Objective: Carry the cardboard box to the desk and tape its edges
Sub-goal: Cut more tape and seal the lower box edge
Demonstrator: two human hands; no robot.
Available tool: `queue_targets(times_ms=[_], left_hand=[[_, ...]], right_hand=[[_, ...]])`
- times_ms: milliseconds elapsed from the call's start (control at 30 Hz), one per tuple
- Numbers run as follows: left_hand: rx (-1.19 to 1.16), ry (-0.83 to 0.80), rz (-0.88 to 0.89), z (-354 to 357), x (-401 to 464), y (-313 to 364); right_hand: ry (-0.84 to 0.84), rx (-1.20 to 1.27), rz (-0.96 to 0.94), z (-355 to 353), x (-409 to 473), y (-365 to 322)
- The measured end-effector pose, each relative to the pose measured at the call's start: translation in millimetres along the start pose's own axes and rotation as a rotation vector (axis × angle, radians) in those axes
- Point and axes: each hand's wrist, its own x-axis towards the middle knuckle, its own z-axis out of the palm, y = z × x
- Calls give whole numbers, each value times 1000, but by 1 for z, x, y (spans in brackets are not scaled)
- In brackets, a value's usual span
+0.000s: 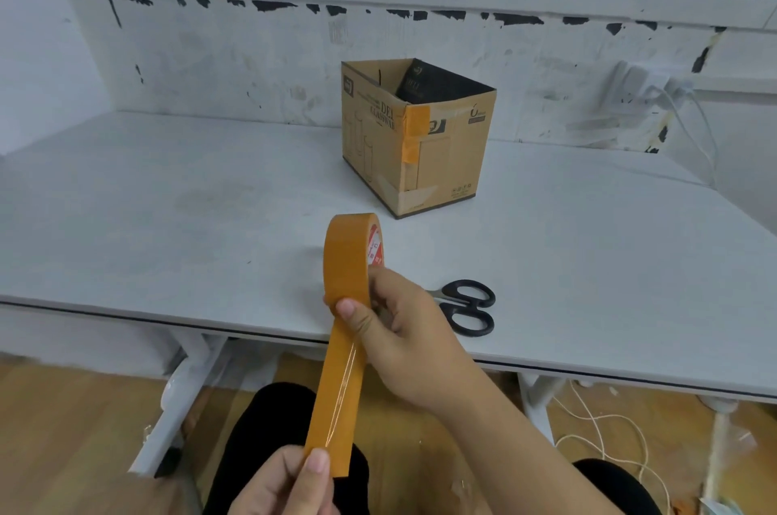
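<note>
Cardboard box sits upper centre of frame on the desk, top open, well apart from both hands. One vertical corner already carries short patches of orange tape; the lower part of that corner looks bare.

Right hand, centre frame, is clamped on the tape roll, thumb pressing the roll's outer face. Left hand, bottom centre, pinches the free end of a drawn-out strip between thumb and fingers. Hands apart, strip stretched taut between them.

Scissors lie on the desk just right of the right hand, partly hidden behind it.

Risks, as judged:
- Both hands occupied; reaching for the scissors means letting go of one end, and a slack strip could fold and stick to itself.
- Strip hangs off the desk edge over the lap; it may snag on clothing.
- A long strip laid on the corner askew would wrinkle.
</note>
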Motion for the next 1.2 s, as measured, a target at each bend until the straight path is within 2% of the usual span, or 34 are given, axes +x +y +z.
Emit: queue_targets(times_ms=[100, 233, 367, 533, 800, 967, 1100, 1200], left_hand=[[40, 13, 18, 5, 0, 1], [116, 23, 60, 1, 16, -2], [122, 1, 82, -5, 31, -10], [164, 0, 105, 0, 47, -33], [326, 16, 216, 5, 79, -47], [415, 6, 313, 11, 102, -42], [464, -18, 323, 10, 109, -37], [389, -54, 264, 10, 105, -35]], right_hand=[[-6, 55, -15, 0, 4, -1], [-56, -21, -87, -1, 14, -3], [-93, -40, -41, -4, 22, 0], [-87, -136, -89, 0, 20, 4], [-72, -44, 26, -1, 20, 5], [-73, -81, 48, 0, 20, 6], [-59, -87, 48, 2, 18, 4], [-44, -99, 60, 1, 17, 0]])
